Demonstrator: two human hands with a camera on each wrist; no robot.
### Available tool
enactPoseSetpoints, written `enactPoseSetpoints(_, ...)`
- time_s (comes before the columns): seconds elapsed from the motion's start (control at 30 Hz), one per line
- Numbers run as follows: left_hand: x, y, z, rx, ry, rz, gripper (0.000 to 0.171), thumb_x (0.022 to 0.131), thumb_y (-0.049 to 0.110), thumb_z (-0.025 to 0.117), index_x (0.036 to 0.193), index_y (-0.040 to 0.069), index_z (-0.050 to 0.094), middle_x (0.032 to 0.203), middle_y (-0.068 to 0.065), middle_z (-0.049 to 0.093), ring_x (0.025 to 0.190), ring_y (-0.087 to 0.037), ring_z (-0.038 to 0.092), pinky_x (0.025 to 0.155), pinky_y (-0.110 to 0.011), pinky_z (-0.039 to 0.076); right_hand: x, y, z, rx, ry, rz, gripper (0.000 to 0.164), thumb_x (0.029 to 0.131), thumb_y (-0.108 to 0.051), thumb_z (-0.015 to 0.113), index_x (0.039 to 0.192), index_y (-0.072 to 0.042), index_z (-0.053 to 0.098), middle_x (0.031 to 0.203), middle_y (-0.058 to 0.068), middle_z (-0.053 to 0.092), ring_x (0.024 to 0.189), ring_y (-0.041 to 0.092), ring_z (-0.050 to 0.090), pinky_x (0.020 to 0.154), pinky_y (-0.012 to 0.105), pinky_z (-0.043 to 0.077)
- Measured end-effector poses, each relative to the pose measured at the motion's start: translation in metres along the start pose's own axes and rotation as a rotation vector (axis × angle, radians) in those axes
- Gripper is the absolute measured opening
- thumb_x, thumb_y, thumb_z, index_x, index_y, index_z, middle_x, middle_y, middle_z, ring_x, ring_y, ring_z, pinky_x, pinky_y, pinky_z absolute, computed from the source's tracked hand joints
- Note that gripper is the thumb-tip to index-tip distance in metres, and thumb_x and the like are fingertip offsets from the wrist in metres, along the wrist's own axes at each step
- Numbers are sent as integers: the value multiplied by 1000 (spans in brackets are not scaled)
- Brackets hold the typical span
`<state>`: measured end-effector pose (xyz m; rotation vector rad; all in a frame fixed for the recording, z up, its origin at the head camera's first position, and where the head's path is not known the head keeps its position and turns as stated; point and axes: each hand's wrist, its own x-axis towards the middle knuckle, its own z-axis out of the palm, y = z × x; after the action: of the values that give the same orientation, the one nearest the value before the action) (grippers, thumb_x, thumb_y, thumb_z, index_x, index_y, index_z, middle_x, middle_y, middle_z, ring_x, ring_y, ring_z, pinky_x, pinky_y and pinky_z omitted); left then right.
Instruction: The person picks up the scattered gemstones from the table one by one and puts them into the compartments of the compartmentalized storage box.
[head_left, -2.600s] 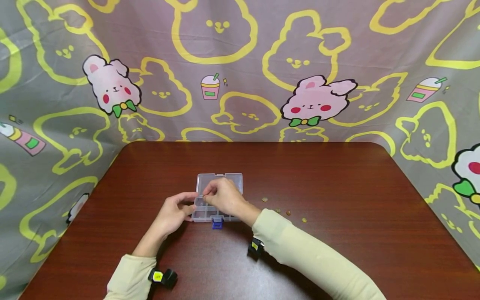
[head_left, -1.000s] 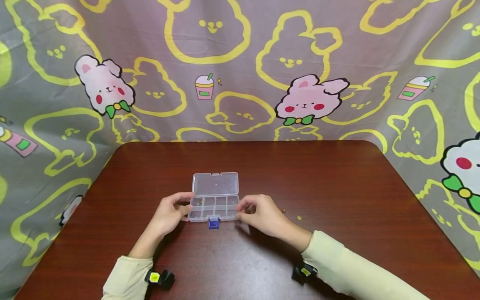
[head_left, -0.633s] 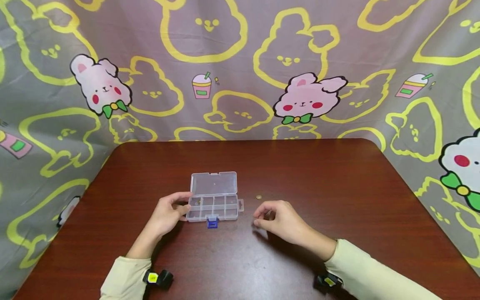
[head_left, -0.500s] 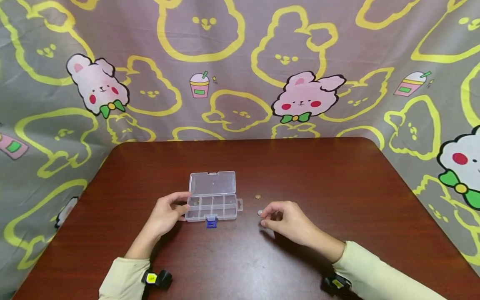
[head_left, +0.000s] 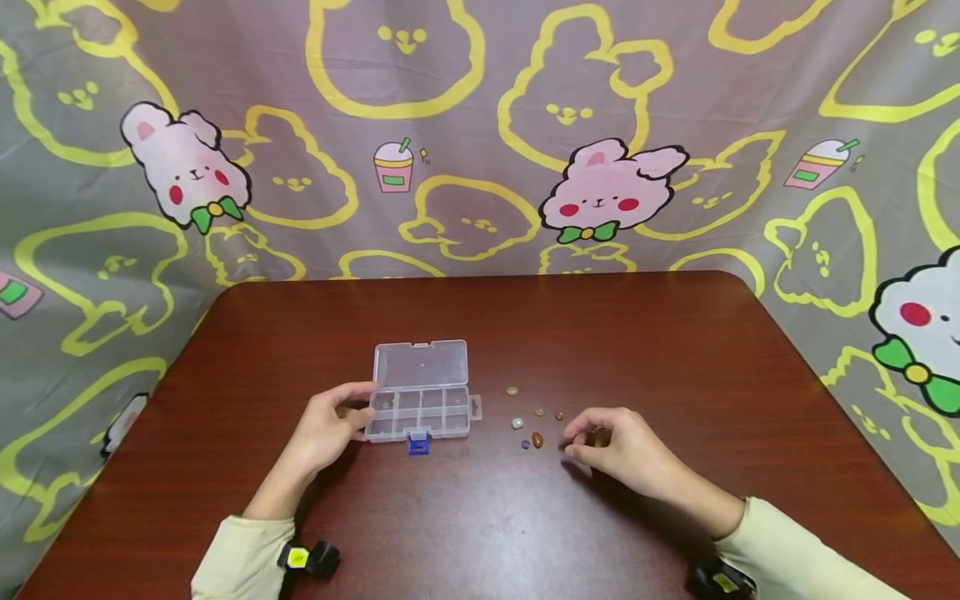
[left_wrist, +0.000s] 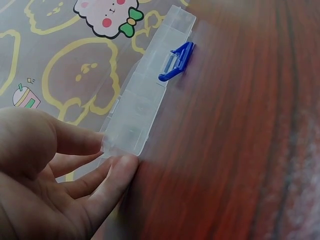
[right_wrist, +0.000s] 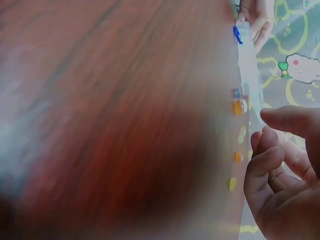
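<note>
A clear plastic compartment box (head_left: 420,412) stands on the table with its lid (head_left: 422,365) raised at the back and its blue latch (head_left: 418,444) hanging in front. My left hand (head_left: 326,429) grips the box's left end, thumb in front. Tiny bits lie in its back-left compartment, too small to make out. My right hand (head_left: 622,446) hovers right of several small bead-like stones, its fingers loosely bent. Thumb and fingertips stand apart in the right wrist view, nothing between them. Among the stones are a white one (head_left: 517,423), a brown one (head_left: 537,439) and a dark one (head_left: 525,444).
The brown wooden table (head_left: 480,517) reaches back to a patterned cloth (head_left: 480,150). More stones lie farther back: a yellowish one (head_left: 512,391) and an orange one (head_left: 558,416). A yellow stone (right_wrist: 232,184) shows near my right fingers in the right wrist view.
My right hand has gone from the box's back-left compartment out to the right, past the stones, uncovering several of them. My left hand keeps its grip on the box. The head view has shifted slightly.
</note>
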<state>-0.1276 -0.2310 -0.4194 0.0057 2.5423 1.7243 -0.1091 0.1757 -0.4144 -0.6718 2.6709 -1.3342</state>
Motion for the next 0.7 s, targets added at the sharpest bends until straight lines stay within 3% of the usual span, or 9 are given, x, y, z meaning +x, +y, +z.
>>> enactPoseSetpoints(0.37,0,0,0,-12,3,1,38,93,-8,61,131,-9,59,125,-31,59,84,-28,68,64,-33,60,-12,12,-9,-14,15,36,15,81,-5,81,90,-13,72,74,-7,61,54,6,55,47,22,45)
enactPoseSetpoints(0.7,0,1,1,6,5,-7,38,93,-7,61,131,-8,59,125,-31,60,84,-28,68,64,-33,60,-3,28,-19,-36,69,73,15,81,-2,80,89,-11,72,73,-7,61,56,6,55,48,22,45)
